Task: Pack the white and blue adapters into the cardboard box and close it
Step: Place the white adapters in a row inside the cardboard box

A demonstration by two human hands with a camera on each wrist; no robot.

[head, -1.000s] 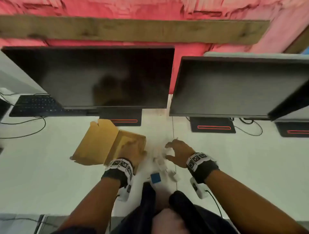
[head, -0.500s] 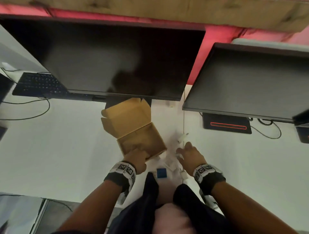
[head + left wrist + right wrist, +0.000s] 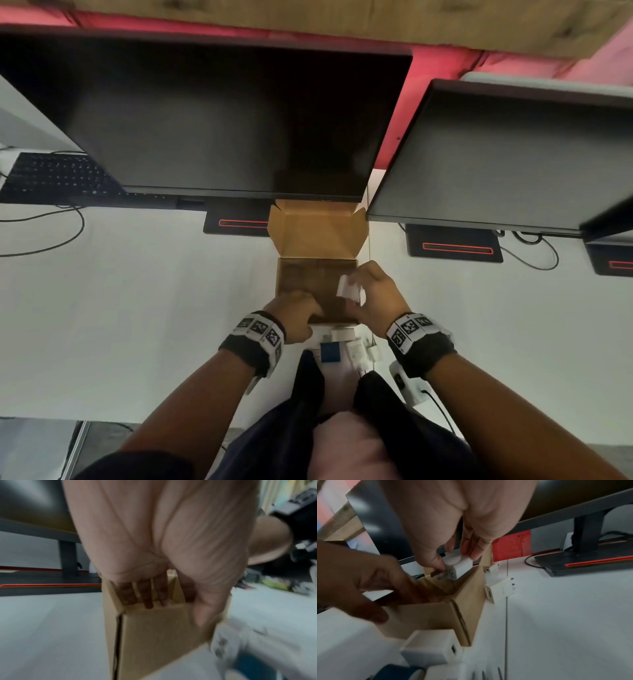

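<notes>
An open cardboard box (image 3: 301, 277) stands on the white desk with its lid flap (image 3: 317, 228) raised at the back. My left hand (image 3: 296, 317) grips the box's near wall (image 3: 161, 635), fingers inside and thumb outside. My right hand (image 3: 371, 298) pinches a white adapter (image 3: 347, 287) over the box's right side; in the right wrist view that adapter (image 3: 458, 568) hangs above the opening. A blue adapter (image 3: 330, 353) and several white adapters (image 3: 356, 351) lie by the box's near side. Two more white adapters (image 3: 500, 590) lie right of the box.
Two dark monitors (image 3: 219, 116) stand close behind the box, on bases (image 3: 454, 245) with red strips. A black keyboard (image 3: 51, 176) and cables (image 3: 51, 222) lie at the far left. The desk's near edge runs just below my wrists.
My left hand turned the box square and drew it nearer. My right hand picked a white adapter from the pile and lifted it over the box.
</notes>
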